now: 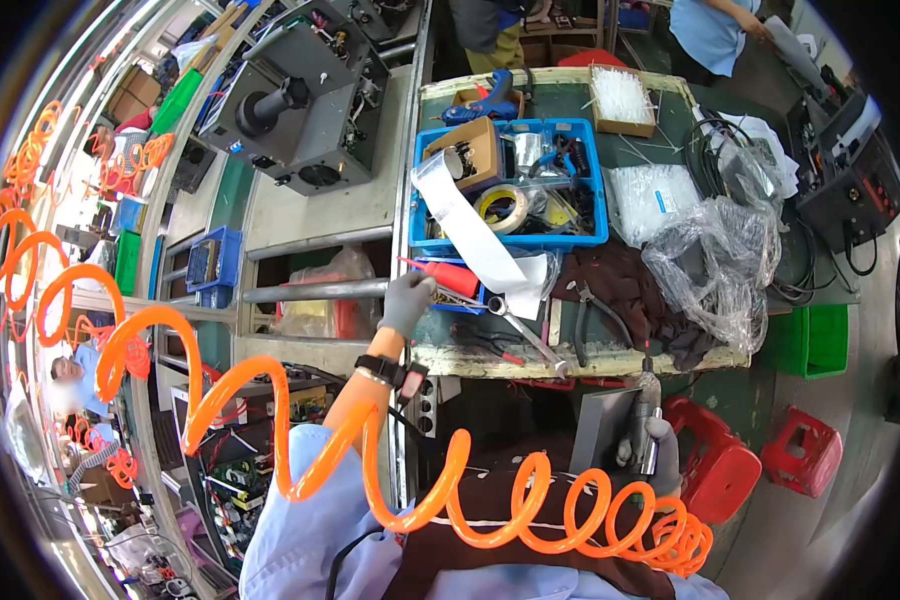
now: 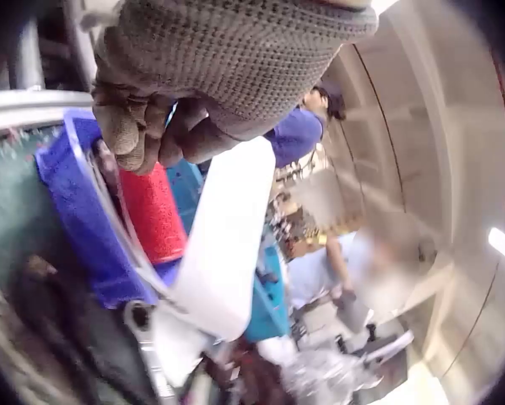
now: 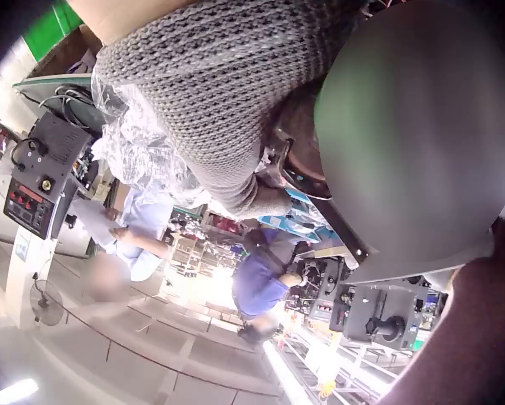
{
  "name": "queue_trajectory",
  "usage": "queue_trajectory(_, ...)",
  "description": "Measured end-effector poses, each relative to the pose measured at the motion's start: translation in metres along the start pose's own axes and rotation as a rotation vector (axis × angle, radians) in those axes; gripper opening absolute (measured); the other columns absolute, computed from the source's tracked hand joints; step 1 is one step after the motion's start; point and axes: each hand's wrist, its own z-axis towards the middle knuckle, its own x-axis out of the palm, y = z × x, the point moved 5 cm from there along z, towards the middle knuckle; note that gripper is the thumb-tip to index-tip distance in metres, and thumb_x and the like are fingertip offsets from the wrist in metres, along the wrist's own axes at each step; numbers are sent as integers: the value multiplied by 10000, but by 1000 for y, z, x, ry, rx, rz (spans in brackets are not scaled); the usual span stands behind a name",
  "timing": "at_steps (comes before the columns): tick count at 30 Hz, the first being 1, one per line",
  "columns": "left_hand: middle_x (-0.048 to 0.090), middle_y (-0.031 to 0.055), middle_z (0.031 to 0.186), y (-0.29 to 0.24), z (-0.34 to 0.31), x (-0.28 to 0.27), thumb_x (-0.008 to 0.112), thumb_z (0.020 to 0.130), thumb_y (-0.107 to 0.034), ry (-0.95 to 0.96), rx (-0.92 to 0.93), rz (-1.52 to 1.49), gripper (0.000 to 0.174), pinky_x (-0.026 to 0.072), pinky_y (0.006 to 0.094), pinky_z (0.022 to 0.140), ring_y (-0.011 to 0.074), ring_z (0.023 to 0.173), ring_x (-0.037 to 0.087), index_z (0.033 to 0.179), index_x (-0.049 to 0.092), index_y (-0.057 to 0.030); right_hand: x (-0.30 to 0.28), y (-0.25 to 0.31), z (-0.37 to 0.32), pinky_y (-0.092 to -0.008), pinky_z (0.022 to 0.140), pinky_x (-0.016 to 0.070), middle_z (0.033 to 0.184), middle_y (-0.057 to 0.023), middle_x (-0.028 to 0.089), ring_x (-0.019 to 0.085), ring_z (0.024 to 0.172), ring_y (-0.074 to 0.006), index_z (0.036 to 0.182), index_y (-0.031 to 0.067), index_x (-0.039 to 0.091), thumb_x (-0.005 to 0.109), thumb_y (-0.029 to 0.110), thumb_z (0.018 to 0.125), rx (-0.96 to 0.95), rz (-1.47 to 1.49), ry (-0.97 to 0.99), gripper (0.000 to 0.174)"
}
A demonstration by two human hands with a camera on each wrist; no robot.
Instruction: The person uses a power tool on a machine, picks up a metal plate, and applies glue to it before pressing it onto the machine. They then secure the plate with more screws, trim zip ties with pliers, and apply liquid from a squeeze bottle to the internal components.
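My gloved left hand [image 1: 407, 303] reaches over a small blue bin [image 2: 92, 219] at the bench's near edge. Its curled fingers pinch a red bottle-like thing [image 1: 448, 276] with a thin tip; the fingers partly hide it in the left wrist view. A long white paper strip [image 1: 470, 230] lies beside it, and a wrench [image 1: 530, 335] rests just to the right. Low on the right, my gloved right hand [image 1: 662, 455] grips a silver power screwdriver [image 1: 648, 395], bit upward. In the right wrist view a blurred grey surface [image 3: 421, 126] covers much of the glove's work.
A coiled orange hose [image 1: 345, 455] crosses before my body. Pliers [image 1: 595, 320] lie on dark cloth. Behind stand a blue tray [image 1: 595, 235] of tape and tools and a blue glue gun [image 1: 485, 100]. Plastic wrap [image 1: 715, 260] lies right; red stools [image 1: 710, 460] stand below.
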Motion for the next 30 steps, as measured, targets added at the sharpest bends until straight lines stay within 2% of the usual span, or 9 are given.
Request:
queue_trajectory(1,643,95,712,-7,2,3,611,749,-195,-12,-69,-211,215,493,289,648,150,687,623,887,671,-41,2,-1,-2,-328,497,499,587,-106,559,578,506,-233,942,17,501,559,315,750,5,-10,1,359)
queue_trajectory(3,645,97,767,-12,17,3,602,759,-176,-45,94,56,217,495,328,656,195,697,624,947,664,-86,2,-3,-8,-331,491,500,597,-100,555,582,511,-231,918,35,501,566,301,748,49,-25,-73,322)
queue_trajectory(6,555,78,1095,-70,-11,9,580,740,-97,-98,249,1027,339,434,417,838,285,1004,531,1076,601,-144,2,-5,-10,-330,486,500,605,-99,557,582,510,-229,933,38,498,568,301,750,78,16,-62,328)
queue_trajectory(7,555,78,1095,-64,-10,10,580,740,-97,-95,257,1030,339,434,417,838,285,1004,531,1076,601,-144,4,-4,-12,-330,486,500,605,-99,557,582,510,-229,933,38,498,568,301,750,72,23,-64,328)
queue_trajectory(9,527,74,1119,-61,-8,25,580,722,-80,-34,633,1119,372,394,417,892,277,1080,477,1087,593,-152,9,0,-17,-332,485,500,598,-97,556,582,512,-228,955,39,493,571,307,751,47,-1,-49,346)
queue_trajectory(14,529,97,1082,-48,5,44,652,669,-137,52,689,1382,414,377,422,882,268,1046,481,1072,558,-127,3,0,-19,-322,492,499,648,-96,573,584,521,-221,974,43,488,571,326,765,-27,-31,-57,362)
queue_trajectory(18,549,103,1047,-62,0,38,647,675,-121,111,579,1380,402,404,414,840,272,1011,510,1066,554,-114,4,0,-20,-311,497,496,661,-84,568,581,525,-216,947,48,498,569,325,779,-51,-42,-66,332)
queue_trajectory(23,545,115,993,-59,-32,14,623,731,-126,-78,543,1255,365,451,397,748,290,940,559,1066,487,-81,9,0,-20,-307,490,496,666,-72,558,583,539,-199,968,41,506,570,316,778,-40,-19,-20,340)
queue_trajectory(30,505,145,1022,10,-77,35,671,658,-77,43,675,906,508,403,439,864,332,1020,480,1116,450,-80,8,-5,-10,-309,485,500,663,-84,572,576,510,-208,1038,48,486,574,312,765,65,-35,-25,390)
